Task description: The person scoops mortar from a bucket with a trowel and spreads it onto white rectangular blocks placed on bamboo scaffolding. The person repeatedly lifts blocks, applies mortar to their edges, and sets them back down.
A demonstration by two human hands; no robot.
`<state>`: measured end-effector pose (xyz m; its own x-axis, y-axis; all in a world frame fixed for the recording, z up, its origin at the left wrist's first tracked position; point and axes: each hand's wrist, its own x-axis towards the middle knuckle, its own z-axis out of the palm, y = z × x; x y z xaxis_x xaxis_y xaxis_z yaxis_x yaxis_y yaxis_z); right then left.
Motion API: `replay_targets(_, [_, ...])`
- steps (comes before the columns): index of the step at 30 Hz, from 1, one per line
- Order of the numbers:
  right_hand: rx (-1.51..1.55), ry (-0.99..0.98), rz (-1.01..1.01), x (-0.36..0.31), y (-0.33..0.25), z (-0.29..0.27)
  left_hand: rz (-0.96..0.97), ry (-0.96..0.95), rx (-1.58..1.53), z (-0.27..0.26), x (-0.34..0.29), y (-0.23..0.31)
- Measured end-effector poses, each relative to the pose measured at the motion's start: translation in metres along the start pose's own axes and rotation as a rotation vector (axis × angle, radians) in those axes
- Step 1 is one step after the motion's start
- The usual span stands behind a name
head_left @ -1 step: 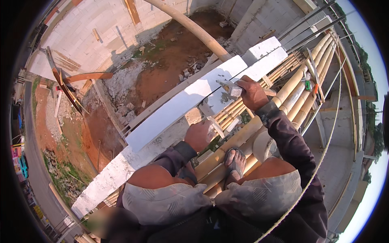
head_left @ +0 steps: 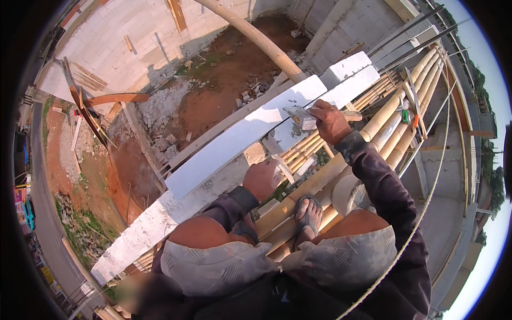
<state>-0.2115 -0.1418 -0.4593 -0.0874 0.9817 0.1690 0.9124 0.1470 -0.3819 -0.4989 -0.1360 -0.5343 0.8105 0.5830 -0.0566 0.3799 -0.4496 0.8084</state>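
My right hand grips a trowel by its pale wooden handle. Grey mortar coats its blade, which is at the dark seam between white lightweight concrete blocks. A long block runs along the wall top to the left of it, and another white block lies beyond. My left hand is closed beside the wall, near my knees. At its fingers shows a pale, flat-edged piece; the hand hides most of it, and its kind is unclear.
Bamboo poles form a high scaffold under my sandalled feet. A green-handled tool lies on them at right. A rope hangs past my right arm. A bamboo pole slants over the wall; rubble and red soil lie far below.
My right hand has turned the trowel, so its blade lies lower at the block seam and more of the handle shows. My left hand stays almost where it was.
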Motion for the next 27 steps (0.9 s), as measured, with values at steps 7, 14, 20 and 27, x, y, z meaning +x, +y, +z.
replay_targets(7, [-0.209,-0.118,-0.203,0.006,0.035,0.031,-0.023,-0.073,0.094,0.001,0.0,-0.007])
replay_targets(14, [-0.205,-0.212,-0.095,-0.031,0.056,0.004,0.029,0.017,0.165,-0.014,0.007,0.002])
replay_targets(20, [-0.298,0.137,0.422,-0.096,0.08,-0.068,0.17,0.401,0.316,-0.081,0.028,-0.013])
replay_targets(27, [-0.204,-0.017,0.995,-0.234,0.17,-0.114,0.098,0.25,0.257,-0.129,0.042,-0.047])
